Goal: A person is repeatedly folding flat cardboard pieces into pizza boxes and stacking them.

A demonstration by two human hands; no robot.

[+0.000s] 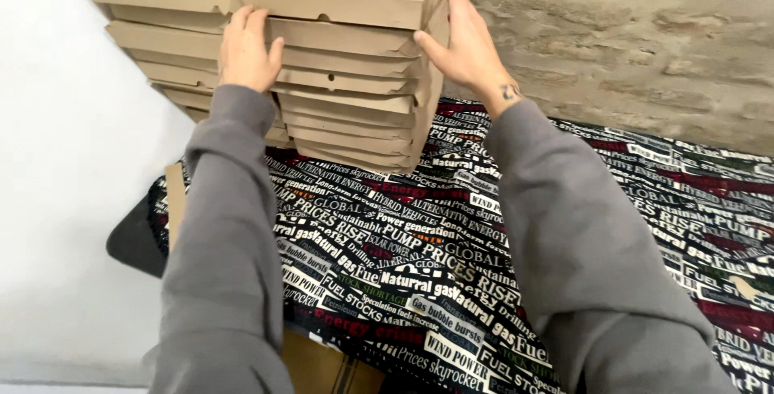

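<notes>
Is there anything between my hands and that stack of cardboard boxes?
Nothing visible. The left hand already rests on the front of the stack of cardboard boxes, and the right hand lies flat against its right corner.

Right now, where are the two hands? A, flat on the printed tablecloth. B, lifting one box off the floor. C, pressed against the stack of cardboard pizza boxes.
C: the left hand and right hand press the sides of the stack of cardboard pizza boxes.
</notes>
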